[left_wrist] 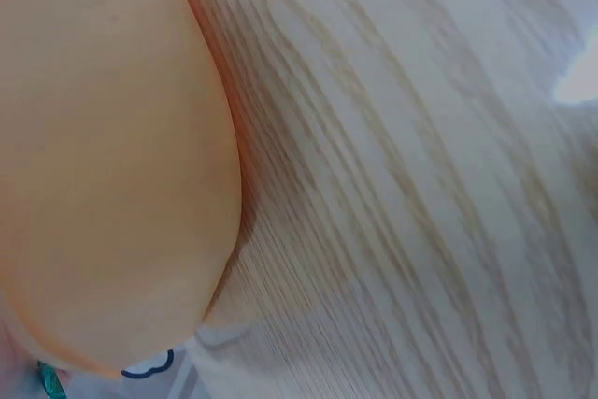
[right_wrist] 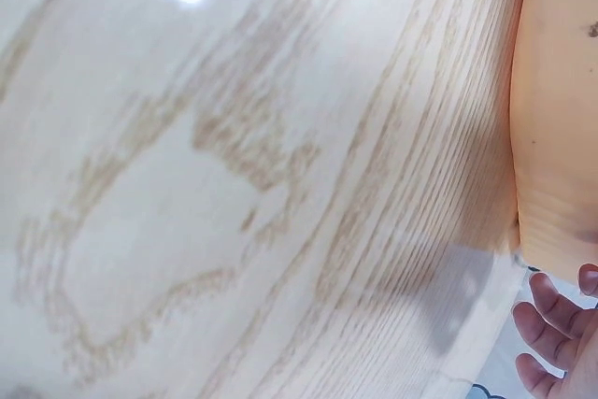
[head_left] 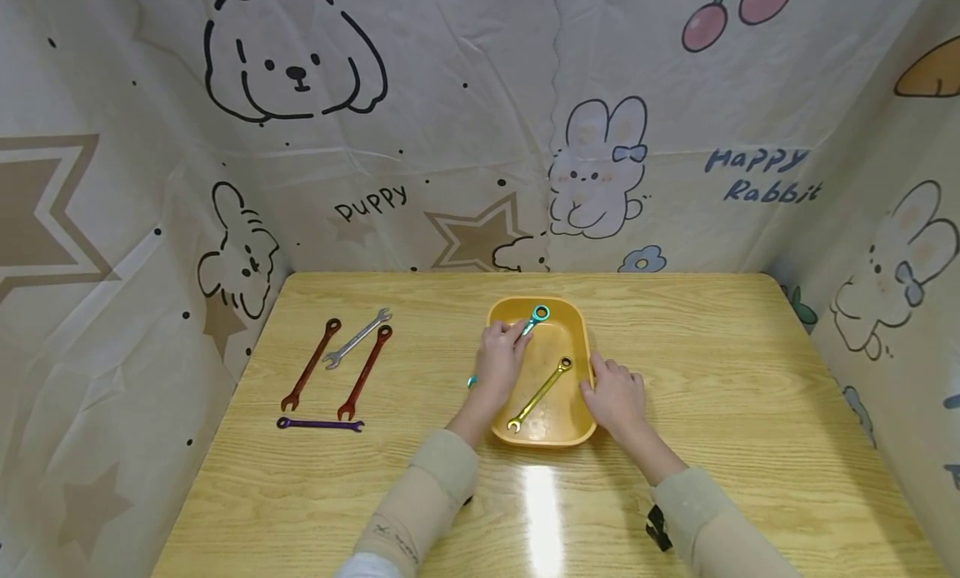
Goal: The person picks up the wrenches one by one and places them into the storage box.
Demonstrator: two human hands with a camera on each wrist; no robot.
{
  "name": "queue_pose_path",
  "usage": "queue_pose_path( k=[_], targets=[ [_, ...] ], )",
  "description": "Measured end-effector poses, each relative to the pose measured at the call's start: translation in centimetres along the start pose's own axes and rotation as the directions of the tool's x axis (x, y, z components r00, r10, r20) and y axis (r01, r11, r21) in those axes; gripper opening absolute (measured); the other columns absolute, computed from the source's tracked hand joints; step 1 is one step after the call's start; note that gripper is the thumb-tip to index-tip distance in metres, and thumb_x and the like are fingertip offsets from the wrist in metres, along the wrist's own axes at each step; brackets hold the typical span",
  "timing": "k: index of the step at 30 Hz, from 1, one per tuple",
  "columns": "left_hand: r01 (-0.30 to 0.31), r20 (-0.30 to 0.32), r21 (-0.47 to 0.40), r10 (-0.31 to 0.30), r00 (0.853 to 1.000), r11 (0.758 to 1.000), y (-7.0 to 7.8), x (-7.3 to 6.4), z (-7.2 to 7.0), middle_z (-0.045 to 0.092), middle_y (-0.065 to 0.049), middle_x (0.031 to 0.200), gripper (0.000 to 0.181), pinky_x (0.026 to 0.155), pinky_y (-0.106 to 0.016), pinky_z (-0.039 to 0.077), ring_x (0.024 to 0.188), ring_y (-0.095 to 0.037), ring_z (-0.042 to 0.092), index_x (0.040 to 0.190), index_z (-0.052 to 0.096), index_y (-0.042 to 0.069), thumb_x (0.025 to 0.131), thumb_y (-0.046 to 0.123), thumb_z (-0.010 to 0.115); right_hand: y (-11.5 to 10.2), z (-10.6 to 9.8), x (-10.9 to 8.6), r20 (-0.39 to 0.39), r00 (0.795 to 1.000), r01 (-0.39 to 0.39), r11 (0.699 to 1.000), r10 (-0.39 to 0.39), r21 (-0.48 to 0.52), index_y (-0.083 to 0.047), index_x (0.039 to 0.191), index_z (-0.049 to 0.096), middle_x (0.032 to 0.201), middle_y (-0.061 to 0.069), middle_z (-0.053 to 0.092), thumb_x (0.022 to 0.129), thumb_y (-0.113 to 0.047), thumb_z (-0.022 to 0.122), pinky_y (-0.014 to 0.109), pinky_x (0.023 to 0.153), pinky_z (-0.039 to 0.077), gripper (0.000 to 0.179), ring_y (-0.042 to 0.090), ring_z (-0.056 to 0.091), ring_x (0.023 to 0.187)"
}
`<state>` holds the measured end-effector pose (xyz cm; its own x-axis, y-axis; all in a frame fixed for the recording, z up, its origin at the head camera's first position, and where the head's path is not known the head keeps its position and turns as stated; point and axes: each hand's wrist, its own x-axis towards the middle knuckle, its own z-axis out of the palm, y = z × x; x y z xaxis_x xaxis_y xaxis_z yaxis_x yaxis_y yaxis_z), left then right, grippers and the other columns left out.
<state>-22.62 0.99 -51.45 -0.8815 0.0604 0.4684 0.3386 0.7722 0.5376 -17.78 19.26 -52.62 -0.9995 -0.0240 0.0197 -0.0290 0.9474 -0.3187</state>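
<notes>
In the head view my left hand (head_left: 501,361) grips a teal combination wrench (head_left: 533,321) over the left side of a yellow plastic bin (head_left: 577,318). The wrench's ring end points up and right; its other end pokes out left of the hand, and the middle is hidden. A gold wrench (head_left: 540,395) lies slanted inside the bin. At the bin's right wall is my right hand (head_left: 617,395), its thumb against the rim and its fingers loosely spread. Those right fingers (right_wrist: 551,324) also appear low in the right wrist view.
On the table's left lie two red wrenches (head_left: 311,366) (head_left: 365,372), a silver wrench (head_left: 357,339) between them, and a purple wrench (head_left: 320,425) below. Printed cloth (head_left: 450,128) surrounds the wooden table (head_left: 697,328) at the back and sides.
</notes>
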Motion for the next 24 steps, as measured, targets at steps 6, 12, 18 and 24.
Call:
queue_pose_path(
  k=[6,12,18,24],
  targets=[
    [-0.008,0.031,0.011,0.008,0.999,1.000,0.5,-0.1,0.4,0.058,-0.007,0.082,0.024,0.063,-0.030,0.048,0.075,-0.019,0.057,0.105,0.070,0.013,0.084,0.023,0.065,0.0,-0.1,0.0,0.015,1.000,-0.008,1.000,0.008,0.003,-0.007,0.114,0.049,0.097,0.017,0.059,0.086,-0.026,0.051,0.053,0.081,0.035,0.034,0.038,0.055,0.092],
    [-0.030,0.028,0.025,0.030,0.999,0.999,0.8,-0.2,0.9,0.057,-0.007,0.082,0.023,0.063,-0.030,0.048,0.075,-0.020,0.056,0.104,0.070,0.013,0.084,0.024,0.065,0.0,0.0,0.0,0.023,1.000,-0.014,1.000,0.014,0.002,-0.007,0.116,0.048,0.099,0.018,0.059,0.086,-0.027,0.051,0.053,0.082,0.035,0.035,0.038,0.055,0.094],
    [-0.043,0.038,0.046,0.041,0.998,0.998,0.9,-0.4,1.3,0.056,-0.006,0.080,0.023,0.058,-0.027,0.046,0.073,-0.018,0.054,0.104,0.070,0.014,0.083,0.023,0.066,0.0,0.0,0.0,0.022,1.000,-0.014,1.000,0.013,0.012,-0.007,0.115,0.048,0.099,0.018,0.059,0.086,-0.026,0.051,0.052,0.082,0.035,0.035,0.038,0.055,0.094],
    [-0.040,0.075,0.052,0.036,0.997,0.998,1.2,-0.5,1.4,0.056,-0.005,0.082,0.024,0.058,-0.023,0.045,0.074,-0.016,0.054,0.106,0.070,0.013,0.085,0.025,0.063,0.1,0.2,0.1,0.016,1.000,-0.011,1.000,0.011,0.001,-0.006,0.115,0.049,0.098,0.019,0.059,0.086,-0.026,0.051,0.052,0.081,0.036,0.035,0.038,0.055,0.093]
  ],
)
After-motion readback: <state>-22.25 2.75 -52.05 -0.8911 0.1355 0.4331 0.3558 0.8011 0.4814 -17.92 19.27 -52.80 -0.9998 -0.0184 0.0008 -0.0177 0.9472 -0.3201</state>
